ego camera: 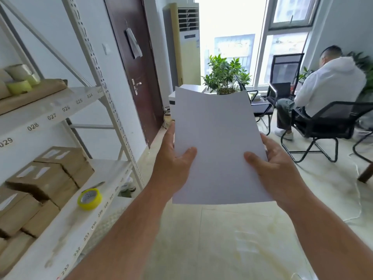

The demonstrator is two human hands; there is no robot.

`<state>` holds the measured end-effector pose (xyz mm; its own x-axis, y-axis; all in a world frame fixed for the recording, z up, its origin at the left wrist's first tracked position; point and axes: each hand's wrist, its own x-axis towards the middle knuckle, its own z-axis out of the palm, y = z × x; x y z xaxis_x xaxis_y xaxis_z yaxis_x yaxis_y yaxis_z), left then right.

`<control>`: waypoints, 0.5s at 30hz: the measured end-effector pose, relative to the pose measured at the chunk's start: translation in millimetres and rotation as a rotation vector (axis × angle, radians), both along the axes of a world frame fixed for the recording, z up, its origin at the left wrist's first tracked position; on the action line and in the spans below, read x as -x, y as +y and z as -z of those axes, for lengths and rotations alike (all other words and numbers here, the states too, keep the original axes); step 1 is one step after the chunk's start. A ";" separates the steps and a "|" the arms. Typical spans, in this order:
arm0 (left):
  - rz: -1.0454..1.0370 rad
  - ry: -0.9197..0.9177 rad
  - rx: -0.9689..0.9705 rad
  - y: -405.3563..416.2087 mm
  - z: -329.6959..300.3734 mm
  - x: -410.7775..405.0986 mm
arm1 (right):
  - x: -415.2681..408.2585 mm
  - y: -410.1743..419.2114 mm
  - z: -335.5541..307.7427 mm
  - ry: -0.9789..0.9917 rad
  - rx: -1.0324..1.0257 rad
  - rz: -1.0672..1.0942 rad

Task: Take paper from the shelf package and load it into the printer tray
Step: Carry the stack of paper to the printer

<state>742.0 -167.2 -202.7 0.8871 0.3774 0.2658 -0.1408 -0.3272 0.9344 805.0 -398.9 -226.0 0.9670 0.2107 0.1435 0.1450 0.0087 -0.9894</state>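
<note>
I hold a stack of white paper (217, 146) out in front of me, above the floor, its far edge curling upward. My left hand (173, 162) grips its left edge with the thumb on top. My right hand (276, 164) grips the right edge the same way. Behind the paper's top left corner a white box-like machine (189, 90) peeks out, mostly hidden by the sheets; I cannot tell whether it is the printer. The metal shelf (60, 106) runs along my left. No paper package is in view.
Brown cardboard boxes (50, 178) and a yellow tape roll (89, 199) lie on the lower shelf. A dark door (137, 67) stands ahead on the left, a potted plant (224, 75) straight ahead. A person in a white hoodie (327, 85) sits on a black chair at right.
</note>
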 end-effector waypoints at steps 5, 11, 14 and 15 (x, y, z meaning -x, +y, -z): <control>0.035 -0.001 0.011 16.2 -4.5 -62.4 | -58.1 13.3 -2.2 0.013 -0.018 0.016; 0.051 0.020 0.000 12.6 5.6 -137.8 | -132.4 8.5 11.9 0.030 -0.033 0.020; 0.049 0.034 0.023 1.0 14.4 -180.5 | -176.2 -3.6 21.2 0.041 -0.041 0.014; 0.046 0.038 0.032 -4.4 16.3 -195.0 | -191.5 -8.4 23.7 0.046 -0.045 0.011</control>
